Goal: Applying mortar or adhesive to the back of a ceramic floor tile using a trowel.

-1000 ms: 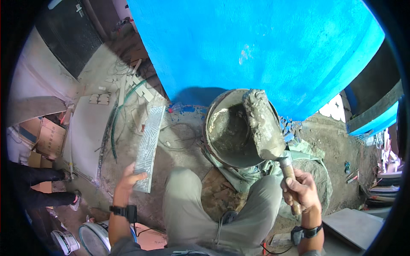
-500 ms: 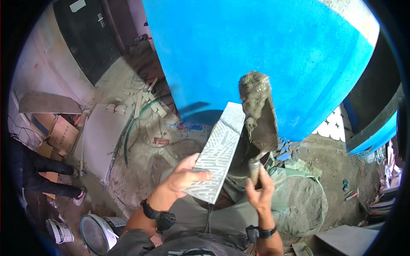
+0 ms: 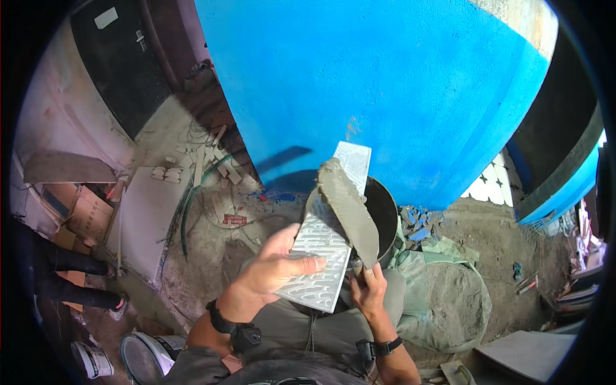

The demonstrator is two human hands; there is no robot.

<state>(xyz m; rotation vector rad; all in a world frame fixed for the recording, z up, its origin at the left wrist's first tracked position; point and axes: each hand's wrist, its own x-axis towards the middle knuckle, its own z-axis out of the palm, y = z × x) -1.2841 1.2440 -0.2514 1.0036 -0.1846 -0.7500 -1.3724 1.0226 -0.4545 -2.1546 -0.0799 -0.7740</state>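
My left hand [image 3: 269, 269] grips a long white tile [image 3: 346, 160], its ribbed back facing up, angled away from me. My right hand [image 3: 369, 289] is closed on the handle of a trowel [image 3: 363, 230], whose mortar-coated blade lies slanted across the upper part of the tile, touching it or just over it. Below both, a mortar bucket [image 3: 386, 212] stands between my knees and the blue wall [image 3: 385, 102], partly hidden by the tile and trowel.
A sack of grey powder [image 3: 452, 311] lies right of me. Another person's legs [image 3: 83, 282] are at far left, near white buckets [image 3: 138, 356] and cardboard [image 3: 90, 212]. A board [image 3: 144, 224], cables and scraps cover the left floor; a large grey slab [image 3: 523, 353] lies lower right.
My left hand has brought the tile up and rightward over the bucket. My right hand has lifted the loaded trowel out of the bucket and turned its blade down onto the tile.
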